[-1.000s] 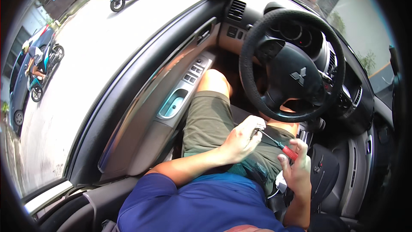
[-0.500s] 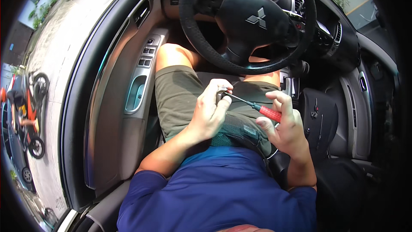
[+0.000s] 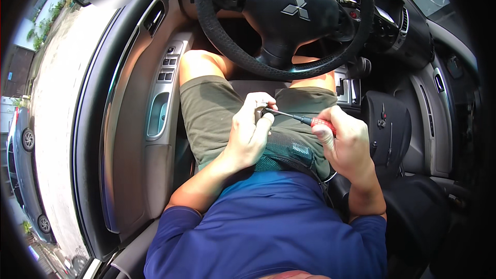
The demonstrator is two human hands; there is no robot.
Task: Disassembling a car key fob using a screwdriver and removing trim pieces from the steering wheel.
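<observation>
The left hand [image 3: 250, 137] has its thumb and fingers drawn together around a small grey and dark object [image 3: 260, 112], which sits between thumb tip and forefinger and is mostly covered by them, so its kind cannot be told. The right hand [image 3: 349, 139] is closed on a screwdriver [image 3: 305, 120], thumb on the near side of the red handle and curled fingers over its far side, the handle's end hidden in the grip. From the right fingers the thin metal shaft runs leftward and slightly away from the body to the left fingertips, where its tip meets the small object; whether it is seated in a slot cannot be told. Below both sets of fingers lie the olive shorts [image 3: 209, 119], and just nearer the body than the left fingers is a dark mesh piece [image 3: 279, 156] at the waist, above the blue shirt [image 3: 268, 227]. Beyond the fingers of both hands stands the black steering wheel [image 3: 281, 18]. Well to the left of the left fingers is the door panel [image 3: 139, 175] with its window switches [image 3: 168, 67]. To the right of the right fingers are a black bag-like item [image 3: 387, 134] with zip pulls and, farther forward, the gear lever [image 3: 359, 67].
</observation>
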